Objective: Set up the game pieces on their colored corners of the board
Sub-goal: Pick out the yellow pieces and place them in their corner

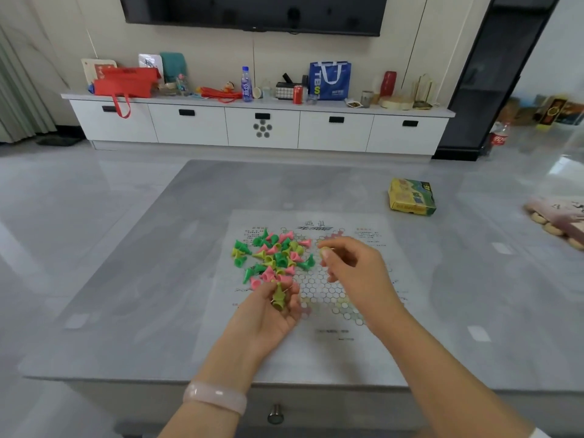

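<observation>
Pieces (271, 257) lie in a mixed green, pink and yellow heap on the left part of the paper board (319, 289), not sorted yet. The left hand (268, 308) cups a few yellow ones, probably to keep them ready. The right hand (350, 267) pinches one yellow piece (323, 251) above the board, maybe heading for the yellow corner (343, 306).

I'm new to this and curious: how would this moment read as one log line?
left hand: holds yellow-green pieces | right hand: pinches one yellow piece | pile: unsorted on paper board | corners: unfilled
</observation>
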A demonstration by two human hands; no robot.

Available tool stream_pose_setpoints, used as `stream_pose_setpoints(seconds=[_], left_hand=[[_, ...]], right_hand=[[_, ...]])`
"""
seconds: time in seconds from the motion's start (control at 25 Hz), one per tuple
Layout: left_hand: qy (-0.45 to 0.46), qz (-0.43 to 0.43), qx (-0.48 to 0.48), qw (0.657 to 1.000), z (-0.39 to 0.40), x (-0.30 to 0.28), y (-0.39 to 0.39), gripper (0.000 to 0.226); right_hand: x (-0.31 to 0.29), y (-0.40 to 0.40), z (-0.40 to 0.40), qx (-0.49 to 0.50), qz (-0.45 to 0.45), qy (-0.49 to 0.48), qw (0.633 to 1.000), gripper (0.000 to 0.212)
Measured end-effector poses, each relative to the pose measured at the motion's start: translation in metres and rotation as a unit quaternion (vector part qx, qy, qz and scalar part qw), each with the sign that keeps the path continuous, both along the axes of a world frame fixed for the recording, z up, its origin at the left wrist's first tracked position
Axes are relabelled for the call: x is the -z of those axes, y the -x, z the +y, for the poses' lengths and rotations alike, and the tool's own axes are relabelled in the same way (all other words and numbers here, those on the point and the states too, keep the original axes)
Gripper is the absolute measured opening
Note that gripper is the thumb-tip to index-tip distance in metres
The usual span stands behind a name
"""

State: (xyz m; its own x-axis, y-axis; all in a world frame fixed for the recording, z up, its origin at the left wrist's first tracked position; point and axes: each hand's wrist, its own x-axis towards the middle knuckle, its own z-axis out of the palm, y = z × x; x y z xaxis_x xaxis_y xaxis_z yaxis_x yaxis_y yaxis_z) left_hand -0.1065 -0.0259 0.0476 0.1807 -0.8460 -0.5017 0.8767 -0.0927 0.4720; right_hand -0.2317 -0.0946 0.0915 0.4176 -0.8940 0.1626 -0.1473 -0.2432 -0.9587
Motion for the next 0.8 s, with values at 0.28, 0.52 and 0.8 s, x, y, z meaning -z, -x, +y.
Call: stream_pose_setpoints(seconds=[0.28,0.52,0.8], left_hand=[[-0.012,-0.142,-0.004,0.990,-0.043,-0.010,0.001,0.014],[0.008,-0.108,-0.041,0.993,-0.059,-0.012,0.006,0.015],[-0.037,-0.094,-0.002,0.995,-0.058,-0.006,0.011,0.024]], right_hand=[[0.029,0.057,-0.063,0.122,-0.231,-0.294,0.919,0.016],[0.052,0.089,-0.090,0.190,-0.044,-0.129,0.972,0.025],[0.073,0.089,-0.109,0.136,0.174,0.045,0.974,0.008]])
